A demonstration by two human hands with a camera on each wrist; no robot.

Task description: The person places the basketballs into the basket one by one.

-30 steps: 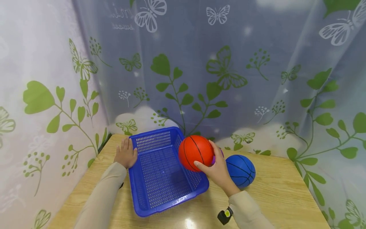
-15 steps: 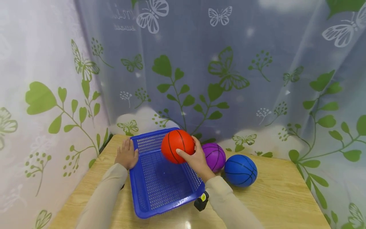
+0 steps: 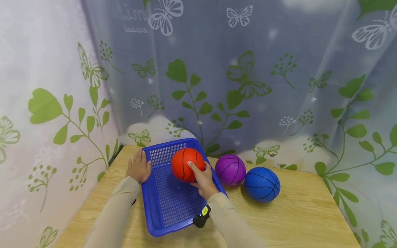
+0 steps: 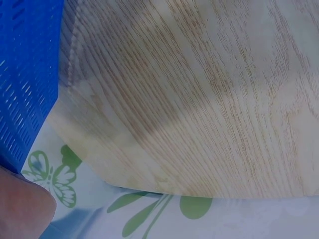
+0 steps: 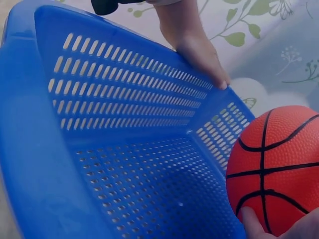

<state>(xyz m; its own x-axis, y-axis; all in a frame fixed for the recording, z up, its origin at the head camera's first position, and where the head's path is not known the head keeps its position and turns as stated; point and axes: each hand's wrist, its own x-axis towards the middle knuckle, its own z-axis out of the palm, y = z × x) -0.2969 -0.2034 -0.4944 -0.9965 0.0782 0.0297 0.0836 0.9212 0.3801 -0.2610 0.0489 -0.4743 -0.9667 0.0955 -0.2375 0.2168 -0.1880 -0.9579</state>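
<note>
Right hand [image 3: 203, 179] grips the orange ball [image 3: 187, 164] from its near-right side, fingers curled over the top and thumb on the near face. Right wrist view shows fingertips [image 5: 251, 224] pressed to the ball's underside. Ball sits inside the blue basket [image 3: 161, 213], in the far-right part, over the perforated floor. Can't tell whether it touches the floor or is just above it.

Left hand [image 3: 138, 167] lies flat, fingers straight and together, at 9 o'clock from the ball, palm against the outside of the basket's left wall near the far corner. It holds nothing. Right wrist view confirms: fingers laid along the outer rim [image 5: 199, 55]. Left wrist view shows only basket wall [image 4: 25, 74] and bare wood.

Basket stands on a wooden table [image 3: 294, 213], long axis running near to far, left half of the tabletop.

Purple ball [image 3: 230, 169] is at 3 o'clock from the orange ball, on the table just outside the basket's right wall. Blue ball [image 3: 262, 184] is just beside the purple one, further right and slightly nearer.

A black wrist device [image 3: 201, 217] is strapped to the right forearm. A leaf-and-butterfly curtain [image 3: 217, 86] hangs behind and on both sides of the table.
</note>
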